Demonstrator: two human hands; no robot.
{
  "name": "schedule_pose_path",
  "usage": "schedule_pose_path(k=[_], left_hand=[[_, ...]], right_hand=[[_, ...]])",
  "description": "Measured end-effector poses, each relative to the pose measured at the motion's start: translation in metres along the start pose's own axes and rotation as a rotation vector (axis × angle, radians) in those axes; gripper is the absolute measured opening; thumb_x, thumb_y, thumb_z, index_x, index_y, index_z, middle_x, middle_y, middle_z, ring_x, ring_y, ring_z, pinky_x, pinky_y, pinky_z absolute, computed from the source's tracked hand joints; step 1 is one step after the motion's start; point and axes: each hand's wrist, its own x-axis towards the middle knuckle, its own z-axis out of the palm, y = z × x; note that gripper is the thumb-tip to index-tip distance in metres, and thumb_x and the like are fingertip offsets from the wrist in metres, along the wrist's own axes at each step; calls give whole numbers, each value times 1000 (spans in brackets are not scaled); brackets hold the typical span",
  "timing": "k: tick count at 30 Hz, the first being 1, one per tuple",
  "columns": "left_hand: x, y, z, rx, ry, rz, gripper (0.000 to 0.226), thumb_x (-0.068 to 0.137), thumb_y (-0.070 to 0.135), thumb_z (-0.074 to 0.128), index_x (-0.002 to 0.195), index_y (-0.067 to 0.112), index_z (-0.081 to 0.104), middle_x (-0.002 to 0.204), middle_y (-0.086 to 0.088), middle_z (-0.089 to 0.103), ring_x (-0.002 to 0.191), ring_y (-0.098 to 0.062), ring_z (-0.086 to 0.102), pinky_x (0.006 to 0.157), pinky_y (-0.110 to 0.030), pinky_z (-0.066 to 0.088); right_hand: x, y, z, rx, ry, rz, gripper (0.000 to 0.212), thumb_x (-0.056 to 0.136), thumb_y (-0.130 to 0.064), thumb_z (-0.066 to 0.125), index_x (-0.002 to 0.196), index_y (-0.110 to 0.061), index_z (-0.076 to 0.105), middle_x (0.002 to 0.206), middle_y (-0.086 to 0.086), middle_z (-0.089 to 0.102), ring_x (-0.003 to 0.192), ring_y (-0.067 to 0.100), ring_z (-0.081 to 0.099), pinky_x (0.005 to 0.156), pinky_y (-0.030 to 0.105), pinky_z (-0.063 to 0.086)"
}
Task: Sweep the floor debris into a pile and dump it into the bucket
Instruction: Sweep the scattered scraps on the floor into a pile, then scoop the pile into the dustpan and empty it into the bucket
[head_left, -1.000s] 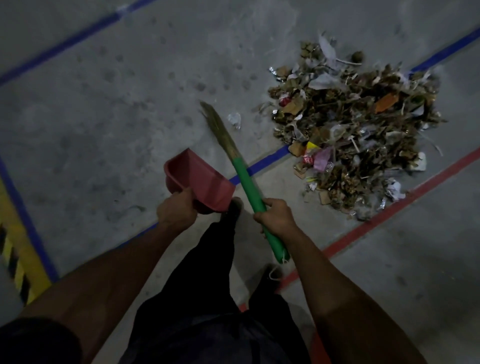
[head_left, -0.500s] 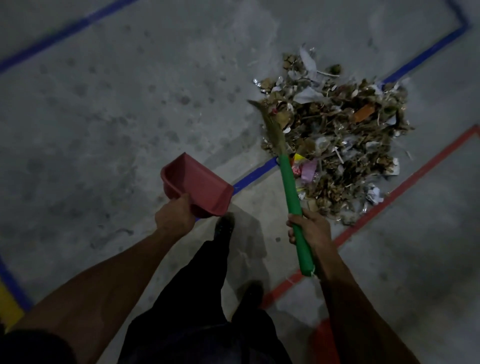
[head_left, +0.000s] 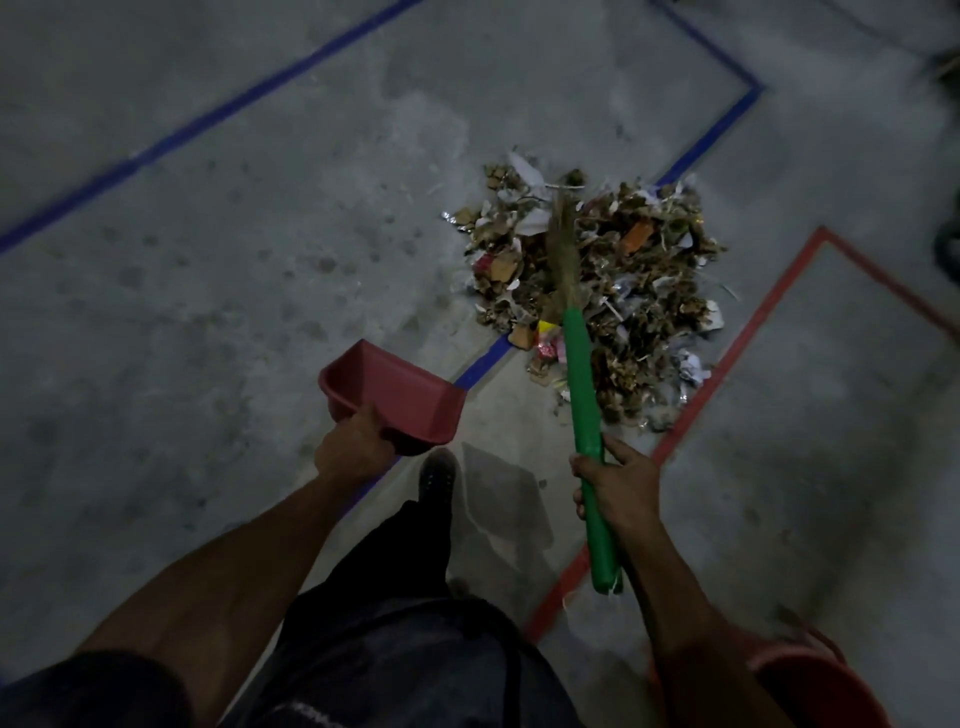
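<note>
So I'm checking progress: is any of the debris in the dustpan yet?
No. The red dustpan in the left hand shows a bare inside, while the debris pile lies on the floor.

Debris pile (head_left: 618, 291) under green-handled broom (head_left: 582, 395), red bucket (head_left: 810, 680) bottom right.

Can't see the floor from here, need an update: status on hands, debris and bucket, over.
Left hand holds red dustpan, empty, off the floor. Right hand grips green broom, bristles over debris pile. Bucket at lower right; nothing in the way.
</note>
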Motion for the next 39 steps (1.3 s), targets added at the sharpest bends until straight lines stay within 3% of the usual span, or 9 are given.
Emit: schedule_pose_path(k=[4,7,12,19,23,26,29,32,39], left_hand=[[-34,5,7,-202,52,-116,59,79,20,59,131,3,39,118,-20,58,107,-37,59,90,-41,49],[-58,1,16,-469,52,-168,61,63,21,60,117,-2,45,93,-20,65,76,-31,66,63,-35,53],[-94,5,28,-769,-6,-188,6,88,-2,54,88,-8,52,75,-24,55,52,-25,52,51,-29,43],[-119,50,45,-848,-318,-190,21,92,-2,54,73,2,49,52,-8,46,26,-10,33,32,-13,26],[-109,91,54,-1060,-362,-237,30,97,29,56,77,8,49,66,-3,47,36,-7,34,31,-10,25],[-112,122,54,-1138,-482,-195,41,97,49,46,81,12,52,58,-1,53,42,-8,31,35,-11,21],[-110,145,58,-1162,-606,-132,43,96,52,43,96,12,61,67,-2,67,42,-8,37,38,-14,28],[-107,158,61,-1211,-644,-150,41,93,46,55,101,7,63,85,-7,62,71,-18,55,61,-30,49],[-95,167,66,-1114,-669,-125,22,91,31,63,84,11,59,71,-3,48,67,-17,46,63,-32,42]], right_hand=[[-36,22,-19,24,1,-24,60,82,4,67,138,-8,51,68,14,63,46,25,52,44,30,44],[-68,40,-32,12,-6,-19,58,80,4,68,135,-7,54,71,13,65,42,23,53,42,27,44],[-112,56,-52,1,-15,-39,42,81,3,67,122,-3,62,63,13,61,40,23,51,41,26,43],[-146,56,-63,6,34,-80,17,80,-6,72,89,6,65,62,13,64,42,22,56,44,29,46],[-151,47,-55,18,48,-102,18,81,-8,72,89,-7,56,68,13,65,40,18,56,42,27,45],[-145,39,-44,19,56,-98,23,81,-10,72,94,-8,54,72,14,66,43,18,58,43,28,45],[-137,31,-30,9,72,-87,20,80,-10,70,94,-6,56,72,16,66,45,21,60,45,30,47],[-131,23,-16,-22,82,-61,21,78,-12,67,94,-1,59,70,18,66,45,23,62,44,30,47],[-126,9,3,-156,133,-34,13,75,-13,68,82,-3,64,58,12,63,46,24,65,46,38,55]])
